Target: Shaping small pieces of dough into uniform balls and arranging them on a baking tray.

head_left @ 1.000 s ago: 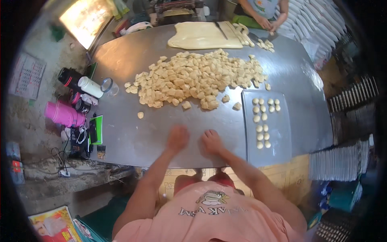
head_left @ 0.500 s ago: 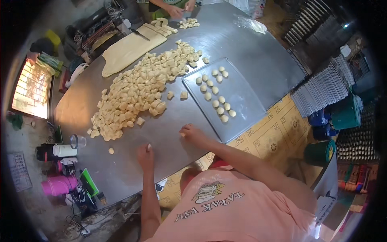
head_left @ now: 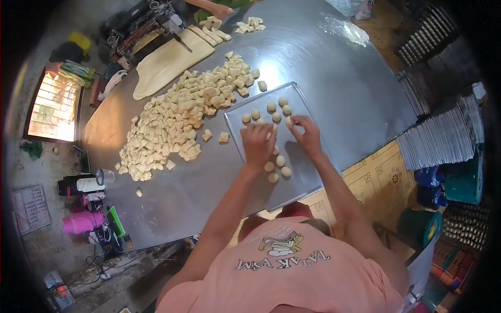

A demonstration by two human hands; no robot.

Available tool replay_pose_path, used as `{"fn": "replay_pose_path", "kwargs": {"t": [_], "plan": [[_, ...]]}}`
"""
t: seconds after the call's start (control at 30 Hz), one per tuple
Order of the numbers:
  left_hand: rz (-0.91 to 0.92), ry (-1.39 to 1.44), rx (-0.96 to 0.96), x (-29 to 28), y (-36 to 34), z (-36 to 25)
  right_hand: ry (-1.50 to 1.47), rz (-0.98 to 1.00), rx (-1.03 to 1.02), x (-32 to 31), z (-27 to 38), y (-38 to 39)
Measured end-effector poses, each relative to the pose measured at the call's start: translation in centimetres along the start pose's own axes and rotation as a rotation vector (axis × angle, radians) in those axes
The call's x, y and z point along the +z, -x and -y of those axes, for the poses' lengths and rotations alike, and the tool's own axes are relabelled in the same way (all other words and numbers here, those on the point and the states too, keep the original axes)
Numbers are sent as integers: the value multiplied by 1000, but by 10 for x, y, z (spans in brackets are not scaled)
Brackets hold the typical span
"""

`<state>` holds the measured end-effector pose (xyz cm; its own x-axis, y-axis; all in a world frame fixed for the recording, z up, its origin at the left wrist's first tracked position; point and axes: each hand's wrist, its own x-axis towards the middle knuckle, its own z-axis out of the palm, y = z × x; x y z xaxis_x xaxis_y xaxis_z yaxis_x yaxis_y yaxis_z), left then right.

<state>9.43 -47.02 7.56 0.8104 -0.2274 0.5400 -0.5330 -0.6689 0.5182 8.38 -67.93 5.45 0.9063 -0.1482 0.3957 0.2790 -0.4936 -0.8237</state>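
Observation:
Both of my hands are over a metal tray (head_left: 308, 177) that holds several round dough balls (head_left: 283, 100) in loose rows. My right hand (head_left: 308, 137) pinches a dough ball (head_left: 289, 122) between thumb and fingers near the tray's middle. Beside it, my left hand (head_left: 258, 146) is closed with curled fingers around a dough ball, mostly hidden by the hand, and it covers some balls on the tray. Left of the tray lies a big heap of cut dough pieces (head_left: 177, 112). Two loose pieces (head_left: 224, 137) sit between heap and tray.
A dough sheet (head_left: 169, 65) with a knife (head_left: 183, 44) on it lies at the far left of the metal table (head_left: 172, 208). Another person's hand (head_left: 222, 11) is beyond, near cut dough. Stacked trays (head_left: 438, 133) stand at the right; a pink container (head_left: 83, 223) is at the left.
Both hands have moved from the bare tabletop near the front edge, rightward and away from me, to over the tray. The other person's hand has shifted left.

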Motion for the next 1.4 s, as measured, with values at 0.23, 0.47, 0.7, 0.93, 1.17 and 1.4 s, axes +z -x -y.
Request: {"fn": "replay_pose_path", "kwargs": {"t": [0.23, 0.47, 0.7, 0.93, 1.17, 1.4], "plan": [[194, -300, -93, 74, -19, -13, 96, 182, 93, -3, -63, -27], [-34, -159, -253, 40, -10, 27, 157, 105, -11, -1, -68, -39], [-89, -366, -625, -47, 8, 109, 330, 327, 250, 18, -60, -83], [-26, 173, -920, -51, 43, 121, 145, 111, -14, 54, -17, -74], [-208, 438, -927, -98, 154, 113, -110, 366, -154, 242, 69, -22], [-213, 458, -984, -194, 263, 135, 432, 349, -337, 352, 84, 26]]}}
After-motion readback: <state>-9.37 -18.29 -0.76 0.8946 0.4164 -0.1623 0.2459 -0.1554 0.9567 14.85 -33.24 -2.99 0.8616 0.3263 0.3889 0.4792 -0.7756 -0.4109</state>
